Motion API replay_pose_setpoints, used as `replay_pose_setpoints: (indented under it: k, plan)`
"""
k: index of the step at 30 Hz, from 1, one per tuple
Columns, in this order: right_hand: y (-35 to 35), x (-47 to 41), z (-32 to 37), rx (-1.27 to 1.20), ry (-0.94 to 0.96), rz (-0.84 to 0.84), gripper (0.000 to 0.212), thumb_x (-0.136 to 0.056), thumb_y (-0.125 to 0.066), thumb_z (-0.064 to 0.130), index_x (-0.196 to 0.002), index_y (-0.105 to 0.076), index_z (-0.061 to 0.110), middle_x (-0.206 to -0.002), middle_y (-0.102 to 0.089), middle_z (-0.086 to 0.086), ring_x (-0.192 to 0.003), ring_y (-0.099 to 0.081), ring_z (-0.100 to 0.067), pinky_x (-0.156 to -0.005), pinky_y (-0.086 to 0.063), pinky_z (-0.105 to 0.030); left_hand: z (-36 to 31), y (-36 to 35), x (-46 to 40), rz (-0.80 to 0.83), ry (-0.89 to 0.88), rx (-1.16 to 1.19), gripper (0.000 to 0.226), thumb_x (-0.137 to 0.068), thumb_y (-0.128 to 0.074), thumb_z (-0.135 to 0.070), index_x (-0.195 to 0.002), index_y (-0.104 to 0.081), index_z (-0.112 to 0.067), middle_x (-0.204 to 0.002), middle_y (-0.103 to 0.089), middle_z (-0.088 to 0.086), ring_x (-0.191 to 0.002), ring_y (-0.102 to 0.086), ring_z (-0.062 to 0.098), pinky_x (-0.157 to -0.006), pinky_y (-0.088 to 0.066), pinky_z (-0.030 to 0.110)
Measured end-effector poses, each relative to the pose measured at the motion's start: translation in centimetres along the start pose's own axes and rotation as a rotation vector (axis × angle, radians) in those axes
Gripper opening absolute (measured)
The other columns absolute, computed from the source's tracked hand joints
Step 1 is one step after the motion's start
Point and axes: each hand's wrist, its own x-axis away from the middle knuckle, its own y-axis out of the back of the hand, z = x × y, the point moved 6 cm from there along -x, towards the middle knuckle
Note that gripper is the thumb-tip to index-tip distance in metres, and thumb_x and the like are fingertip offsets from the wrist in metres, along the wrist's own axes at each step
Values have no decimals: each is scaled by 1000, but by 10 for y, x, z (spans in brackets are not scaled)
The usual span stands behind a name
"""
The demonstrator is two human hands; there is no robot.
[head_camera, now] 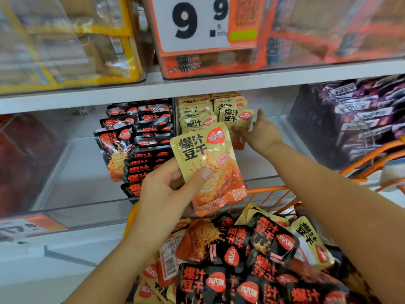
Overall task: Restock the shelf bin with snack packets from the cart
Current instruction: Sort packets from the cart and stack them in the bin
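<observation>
Left hand gripping yellow packet (above cart), right hand pinching binned packet.

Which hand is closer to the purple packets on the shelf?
The right hand. It reaches into the bin of yellow packets, just left of the purple packets. The left hand is lower and farther left, holding a yellow packet.

Both forearms are bare to the frame edge, and the 2 hands wear nothing.
</observation>
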Motion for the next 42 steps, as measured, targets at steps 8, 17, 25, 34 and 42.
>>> replay_pose_setpoints:
  k: [8,17,25,34,42]
  plan:
    - [59,59,28,-848,141,168,42,-91,-49,51,-98,-63,11,-78,-68,0,-63,-62,-9,-58,-48,-25,-11,-27,-19,45,54,-149,10,-81,-64,-40,-91,-66,-40,-90,-70,-25,-84,-65,-8,-68,-51,12]
    - [67,61,17,-1073,6,424,20,-77,-69,9,-95,-65,16,-79,-73,5,-73,-68,-7,-71,-56,-21,-18,1,-10,-128,-200,-749,31,-95,-47,-46,-112,-64,-26,-102,-65,-17,-97,-54,3,-77,-45,20]
    - [19,35,4,-613,-190,101,33,-82,-69,-2,-112,-58,7,-104,-59,-11,-84,-58,-17,-77,-53,-35,23,13,-2,33,-320,-1009,45,-91,-46,-46,-123,-61,-18,-135,-51,0,-130,-38,23,-107,-29,40]
    - [-15,1,-1,-312,-327,62,46,-66,-80,12,-105,-57,5,-106,-67,-15,-97,-66,-30,-86,-55,-44,23,13,-2,35,-347,-1029,38,-91,-50,-35,-124,-59,-19,-137,-48,-1,-132,-37,23,-107,-30,39]
    - [-10,-1,4,23,-152,-145,26,-88,-59,22,-108,-60,5,-110,-65,-15,-104,-60,-35,-74,-43,-32,24,12,-4,29,-348,-1046,36,-91,-48,-34,-122,-59,-19,-135,-50,-1,-131,-35,21,-106,-31,37]
